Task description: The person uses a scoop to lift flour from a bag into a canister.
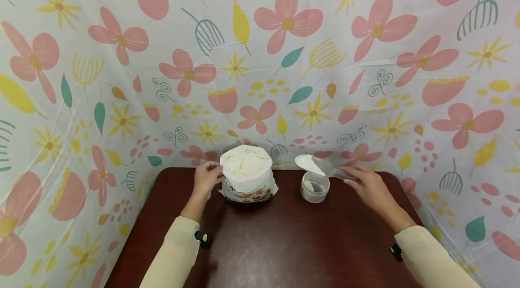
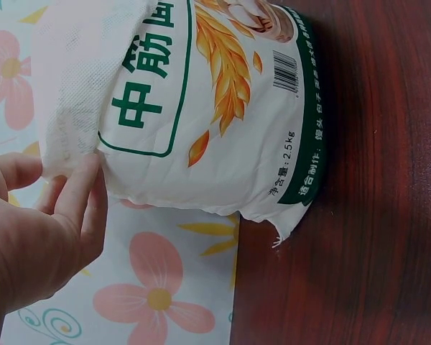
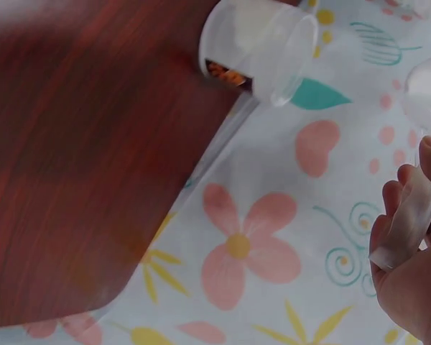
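Hands, two, bare. Left hand (image 1: 208, 178): thumb and fingers pinched the left edge of the open mouth of a white 2.5 kg flour bag (image 1: 249, 192), presumably to steady it and keep the mouth wide. Right hand (image 1: 373, 189): fingers curled round the handle of a clear plastic spoon (image 1: 338, 172), bowl toward the left, heaped with white flour (image 1: 318, 166). The spoon was held above a small clear round tub (image 1: 314, 197), over its far rim; the near-level hold probably served to keep the heap from sliding off.

Bag: upright, left of centre at the far side of the tabletop (image 1: 284, 243), filled high, printed with a wheat ear, a barcode and Chinese lettering; its collar looked folded outward, likely for easier access. Tub: right of the bag, apart from it, open at the top, some white powder inside, a dark label on its side. Its place within short reach of the bag would suit a brief carry with little spilling.

Surface: dark reddish-brown wood grain, glossy, corners rounded. Room: white cloth backdrop (image 1: 260, 21) behind and at both sides, patterned with pink flowers, yellow blooms and teal leaves. Also noted: cream sleeves (image 1: 172, 252), black wrist-worn devices (image 1: 204, 239).
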`<state>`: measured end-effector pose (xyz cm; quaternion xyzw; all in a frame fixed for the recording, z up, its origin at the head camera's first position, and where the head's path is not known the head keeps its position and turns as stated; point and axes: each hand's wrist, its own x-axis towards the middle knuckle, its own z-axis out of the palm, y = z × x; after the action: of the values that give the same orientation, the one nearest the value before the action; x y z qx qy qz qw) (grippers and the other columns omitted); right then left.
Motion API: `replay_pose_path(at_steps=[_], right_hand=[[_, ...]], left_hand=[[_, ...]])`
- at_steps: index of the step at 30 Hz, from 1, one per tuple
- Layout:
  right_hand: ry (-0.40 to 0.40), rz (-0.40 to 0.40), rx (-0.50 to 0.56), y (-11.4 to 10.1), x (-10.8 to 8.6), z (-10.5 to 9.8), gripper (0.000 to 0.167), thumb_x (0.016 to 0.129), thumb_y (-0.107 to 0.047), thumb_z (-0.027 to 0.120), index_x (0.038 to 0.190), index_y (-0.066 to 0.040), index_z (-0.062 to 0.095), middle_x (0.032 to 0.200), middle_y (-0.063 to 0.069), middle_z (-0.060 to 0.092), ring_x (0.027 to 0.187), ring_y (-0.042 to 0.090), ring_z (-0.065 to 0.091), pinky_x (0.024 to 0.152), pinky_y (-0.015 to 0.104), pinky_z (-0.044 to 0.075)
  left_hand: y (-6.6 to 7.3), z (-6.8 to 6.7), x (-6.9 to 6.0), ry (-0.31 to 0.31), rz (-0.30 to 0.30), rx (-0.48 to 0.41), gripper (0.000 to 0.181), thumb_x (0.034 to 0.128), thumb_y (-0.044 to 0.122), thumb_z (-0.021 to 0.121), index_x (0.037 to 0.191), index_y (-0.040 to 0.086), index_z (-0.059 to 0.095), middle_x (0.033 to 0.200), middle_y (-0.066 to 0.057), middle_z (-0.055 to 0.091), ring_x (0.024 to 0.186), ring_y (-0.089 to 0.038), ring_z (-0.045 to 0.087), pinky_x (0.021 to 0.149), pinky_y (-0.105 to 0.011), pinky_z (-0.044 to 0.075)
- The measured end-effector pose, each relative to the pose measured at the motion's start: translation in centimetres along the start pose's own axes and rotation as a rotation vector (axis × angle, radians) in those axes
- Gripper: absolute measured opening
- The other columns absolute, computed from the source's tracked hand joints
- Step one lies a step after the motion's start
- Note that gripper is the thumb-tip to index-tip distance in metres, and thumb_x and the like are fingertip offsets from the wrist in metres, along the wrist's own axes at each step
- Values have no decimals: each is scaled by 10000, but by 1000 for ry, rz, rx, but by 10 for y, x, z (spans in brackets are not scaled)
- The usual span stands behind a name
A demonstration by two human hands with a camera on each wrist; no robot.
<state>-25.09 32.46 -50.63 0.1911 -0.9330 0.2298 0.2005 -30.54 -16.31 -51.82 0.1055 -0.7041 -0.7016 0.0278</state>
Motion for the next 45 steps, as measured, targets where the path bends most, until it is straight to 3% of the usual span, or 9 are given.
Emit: replay_pose_path(at_steps=[6,16,19,22,29,35,40,45], right_hand=[[1,-9,-42,11,-11,-9,418,882,-71,808,1286,-150,732,963,-5,645,754,108,492,607,273,432],[-41,7,-68,29,-21,-12,362,886,-69,803,1242,-94,742,977,44,628,785,162,514,608,293,438],[-109,51,-56,34,-22,-12,379,915,-81,776,1289,-75,716,1170,219,656,984,373,621,729,469,565],[-149,67,-67,39,-22,-12,393,915,-85,773,1302,-65,706,1342,332,589,1199,540,548,837,660,541],[-150,-31,-181,48,-18,-10,383,878,-77,805,1254,-87,733,1012,92,649,910,315,611,696,481,538],[-155,-81,-209,51,-13,-10,381,858,-75,819,1231,-95,741,1069,116,691,986,366,650,777,567,581],[-146,-147,-249,50,-6,-10,361,832,-73,843,1184,-106,767,1041,105,696,933,354,670,739,538,598],[-188,-168,-272,48,4,-9,360,809,-39,853,1153,-115,779,960,75,672,811,298,659,657,466,581]], left_hand=[[0,0,0,3,2,3,257,994,40,638,1193,-122,629,1101,-245,601,906,-228,706,944,-481,633],[0,0,-1,-6,-4,1,271,1002,43,633,1224,-112,625,1125,-241,581,904,-213,701,1004,-539,592],[0,1,-1,-6,-3,1,268,1001,43,632,1219,-112,626,1122,-239,582,899,-209,702,1007,-544,589],[-1,1,0,-5,-1,2,263,998,38,633,1211,-115,628,1118,-239,584,896,-212,704,991,-524,602],[0,1,-1,-3,-4,-2,266,998,40,635,1212,-118,624,1125,-250,584,905,-226,705,1002,-540,590],[0,1,-1,2,-5,4,271,998,45,636,1216,-116,626,1124,-245,591,891,-210,705,967,-483,621],[0,0,0,-1,-4,3,269,999,43,633,1216,-117,625,1127,-247,588,888,-208,706,961,-477,624],[1,0,-1,-1,-1,3,266,997,49,637,1206,-116,628,1134,-246,589,892,-208,707,921,-430,646]])
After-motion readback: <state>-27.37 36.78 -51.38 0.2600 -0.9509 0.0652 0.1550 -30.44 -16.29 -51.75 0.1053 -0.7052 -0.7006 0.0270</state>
